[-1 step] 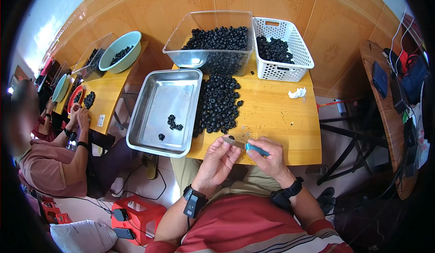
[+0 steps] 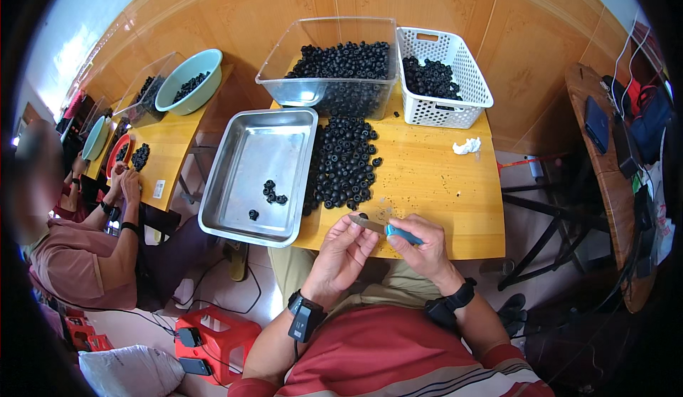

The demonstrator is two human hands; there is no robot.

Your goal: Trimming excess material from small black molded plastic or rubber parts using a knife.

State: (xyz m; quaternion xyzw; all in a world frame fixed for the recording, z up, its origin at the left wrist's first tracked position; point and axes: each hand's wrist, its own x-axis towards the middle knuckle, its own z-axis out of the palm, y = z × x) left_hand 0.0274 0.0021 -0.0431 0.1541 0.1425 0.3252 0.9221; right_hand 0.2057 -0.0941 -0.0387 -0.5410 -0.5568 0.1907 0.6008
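Note:
Close to the table's front edge, my left hand (image 2: pixel 337 253) pinches a small black ring-like part (image 2: pixel 363 215) between thumb and fingers. My right hand (image 2: pixel 422 245) is closed round the blue handle of a knife (image 2: pixel 371 225). Its blade points left and lies against or right beside the black part; exact contact is hard to make out. Just beyond my left hand spreads a pile of loose black parts (image 2: pixel 345 162). To the left, a shallow metal tray (image 2: pixel 260 141) overhangs the front edge, with several black parts in it.
Behind the pile stand a clear plastic bin (image 2: pixel 277 87) and a white perforated basket (image 2: pixel 445 116), both holding black parts. A crumpled white tissue (image 2: pixel 467 146) lies on the wooden table (image 2: pixel 427 183). At left, another person (image 2: pixel 89 255) works near a green basin (image 2: pixel 206 62). A red stool (image 2: pixel 235 333) stands below.

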